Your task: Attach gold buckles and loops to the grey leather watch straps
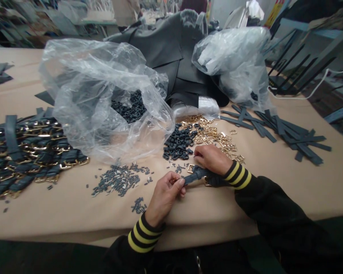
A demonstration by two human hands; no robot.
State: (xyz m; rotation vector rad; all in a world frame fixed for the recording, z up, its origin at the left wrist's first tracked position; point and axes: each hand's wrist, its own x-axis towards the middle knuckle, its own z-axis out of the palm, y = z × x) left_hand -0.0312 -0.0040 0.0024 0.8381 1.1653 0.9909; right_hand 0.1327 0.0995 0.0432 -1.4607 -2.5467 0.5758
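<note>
My left hand (pixel 164 196) pinches one end of a dark blue strap (pixel 194 175) low on the table. My right hand (pixel 213 159) rests over the strap's other end, fingers curled around it, next to a gold buckle (pixel 191 168). Just beyond my hands lie a heap of dark loops (pixel 178 142) and a heap of gold buckles (pixel 214 135). Small dark pins (pixel 118 180) are scattered to the left of my left hand.
A big clear plastic bag (pixel 97 99) holding more dark loops lies at centre left. Finished straps with buckles (pixel 31 152) pile up at far left. Loose dark strips (pixel 282 131) lie at right, behind them a second plastic bag (pixel 234 61) and dark fabric (pixel 165 45).
</note>
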